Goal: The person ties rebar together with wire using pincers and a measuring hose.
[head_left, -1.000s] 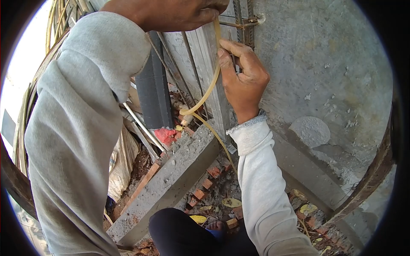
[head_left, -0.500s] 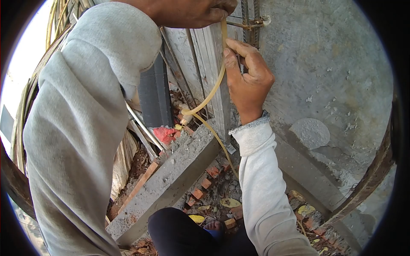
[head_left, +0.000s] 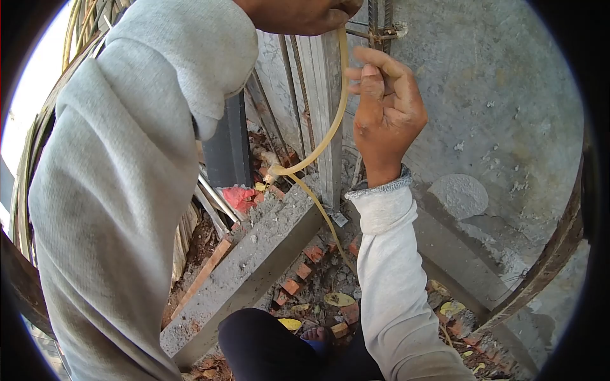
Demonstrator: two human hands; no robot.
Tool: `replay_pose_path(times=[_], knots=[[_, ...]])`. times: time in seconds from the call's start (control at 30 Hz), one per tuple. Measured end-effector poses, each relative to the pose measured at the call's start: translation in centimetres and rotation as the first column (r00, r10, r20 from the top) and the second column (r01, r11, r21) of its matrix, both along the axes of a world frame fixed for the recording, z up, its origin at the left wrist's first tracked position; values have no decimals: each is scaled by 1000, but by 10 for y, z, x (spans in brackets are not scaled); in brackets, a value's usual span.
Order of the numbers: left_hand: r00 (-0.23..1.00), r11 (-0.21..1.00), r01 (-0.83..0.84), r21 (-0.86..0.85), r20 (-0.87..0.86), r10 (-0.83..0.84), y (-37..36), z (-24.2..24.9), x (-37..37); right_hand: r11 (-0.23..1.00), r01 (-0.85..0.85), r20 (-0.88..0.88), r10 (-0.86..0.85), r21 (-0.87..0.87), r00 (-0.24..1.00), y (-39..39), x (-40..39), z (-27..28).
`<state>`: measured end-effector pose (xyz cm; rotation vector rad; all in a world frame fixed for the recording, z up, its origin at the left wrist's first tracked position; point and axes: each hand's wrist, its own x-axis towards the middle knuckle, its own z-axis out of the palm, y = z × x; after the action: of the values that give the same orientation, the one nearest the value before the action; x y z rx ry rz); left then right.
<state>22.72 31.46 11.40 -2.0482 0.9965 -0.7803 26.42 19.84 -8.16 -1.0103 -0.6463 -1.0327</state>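
My left hand (head_left: 308, 14) is at the top edge, its fingers pinched round the upper end of a yellowish flexible tube (head_left: 330, 136). From there the tube hangs down, curves left to a knot-like bend and runs on down behind my right sleeve. Just right of the tube, my right hand (head_left: 389, 105) is raised with its fingers apart and slightly curled, holding nothing. Behind the tube stands a grey upright post (head_left: 323, 82).
A concrete beam (head_left: 254, 267) runs diagonally below, with broken bricks (head_left: 291, 286) and leaves beside it. Steel bars (head_left: 289, 82) stand behind the tube. On the right are a concrete wall (head_left: 470, 82) and another beam (head_left: 454, 254). Dry fronds (head_left: 38, 152) lie at left.
My right hand has let go of the tube, opened its fingers and shifted slightly right. My left hand has moved a little right and up, with the tube still in it.
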Motion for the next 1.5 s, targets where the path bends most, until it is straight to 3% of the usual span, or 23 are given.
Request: replay_pose_path(times=[0.03,0.13,0.43,0.53,1.33,1.5], knots=[[1000,1000,-3,-7,-4,3,0,0,0,988,-128,-68,133,83,989,4,-8,6],[1000,1000,-8,-19,-18,7,-1,0,2,970,-211,-134,226,120,965,13,-18,15],[999,998,44,-35,-30,-45,6,-1,22,998,2,-279,18,68,960,21,-15,5],[999,999,29,-32,-31,-30,-1,-1,8,994,90,-241,-73,60,968,27,-8,2],[995,999,-15,-47,-102,10,0,2,14,985,168,-265,-155,26,952,30,-8,2],[998,998,-12,-60,-67,8,-2,1,5,992,117,-283,-103,35,954,28,-13,5]])
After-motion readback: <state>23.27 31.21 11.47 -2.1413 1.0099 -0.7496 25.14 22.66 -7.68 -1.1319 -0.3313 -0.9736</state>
